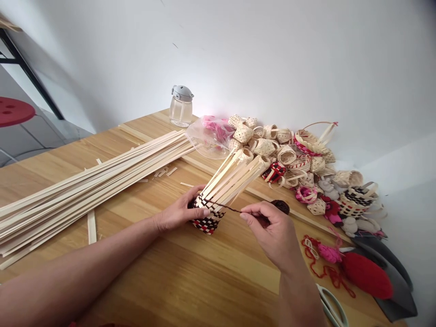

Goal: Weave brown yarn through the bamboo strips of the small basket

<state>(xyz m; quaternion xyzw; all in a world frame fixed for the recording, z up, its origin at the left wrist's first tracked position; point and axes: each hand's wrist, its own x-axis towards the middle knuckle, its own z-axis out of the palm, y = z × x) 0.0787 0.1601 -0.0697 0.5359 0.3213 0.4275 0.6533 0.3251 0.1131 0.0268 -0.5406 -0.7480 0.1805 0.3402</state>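
A small basket [208, 222], woven in black, white and red, stands tilted near the middle of the table, with long pale strips [230, 179] rising from it towards the back. My left hand [182, 209] is closed round its left side, the thumb across the front. A dark brown yarn [223, 205] runs taut from the basket's upper edge to my right hand [267, 222], which pinches it between thumb and fingers. Behind the right hand lies a dark ball of yarn [281, 206], partly hidden.
Long wooden strips [91, 186] cover the table's left. A lidded bottle [181, 106] and a plastic bag [207, 136] stand at the back. Many small baskets [286, 154] fill the back right. Red yarn [368, 274] and scissors [330, 306] lie at the right.
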